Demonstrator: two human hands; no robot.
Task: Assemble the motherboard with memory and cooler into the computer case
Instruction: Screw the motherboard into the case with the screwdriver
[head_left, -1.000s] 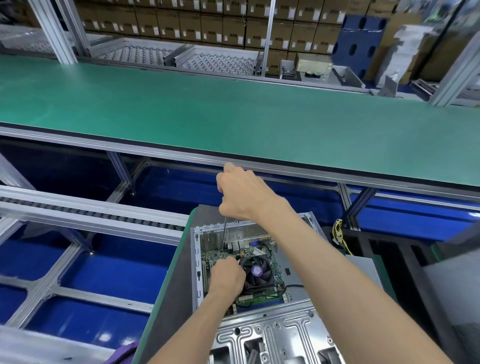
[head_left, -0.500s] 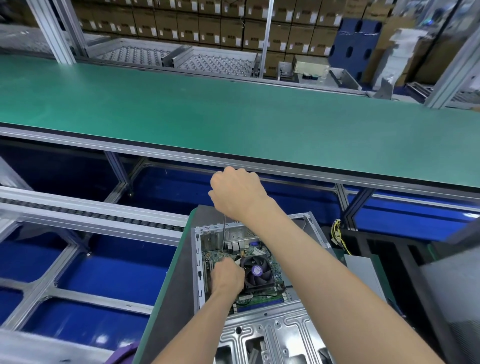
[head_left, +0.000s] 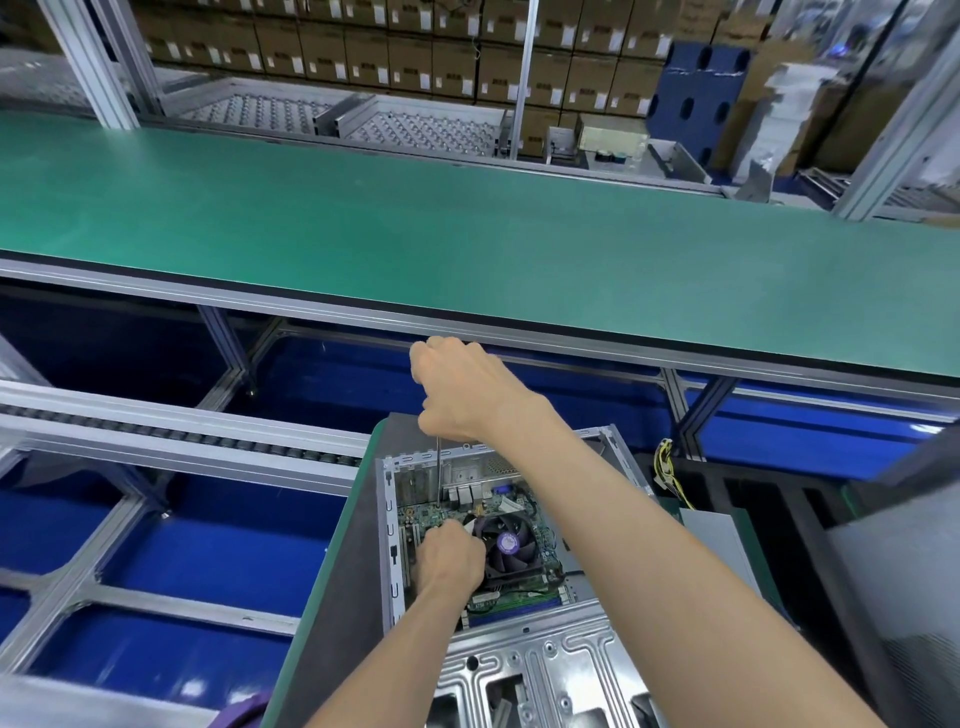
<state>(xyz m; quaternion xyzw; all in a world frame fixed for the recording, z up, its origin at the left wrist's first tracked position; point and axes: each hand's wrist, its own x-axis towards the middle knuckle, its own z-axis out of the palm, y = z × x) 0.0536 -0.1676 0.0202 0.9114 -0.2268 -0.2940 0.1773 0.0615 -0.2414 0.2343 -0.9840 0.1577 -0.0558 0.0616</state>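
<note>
Motherboard (head_left: 511, 587) sits flat inside the open computer case (head_left: 540, 660), which lies on a grey mat (head_left: 343, 587) at the near end of my bench. Far to the left, a roller rail (head_left: 171, 441) runs across above the blue floor panels (head_left: 218, 525).

My left hand (head_left: 449, 561) is down inside the case on the left part of the board, fingers curled, touching the left edge of the cooler; whether they pinch anything I cannot tell, since my knuckles hide the fingertips. Just to its right the cooler (head_left: 506, 543), a black fan with a purple hub label, stands on the board. A memory slot strip shows along the board's near edge, blue and green.

My right hand (head_left: 462, 392) is raised above the far end of the case, clenched around the handle of a screwdriver (head_left: 439, 475). Its thin shaft hangs nearly upright from my fist, the tip down at the board near the rear ports, just beyond my left hand.

Farther right, a bundle of yellow cables (head_left: 670, 473) hangs beside the case. Behind everything the long green conveyor belt (head_left: 467, 228) spans the view, with stacked cardboard boxes (head_left: 415, 57) beyond it.
</note>
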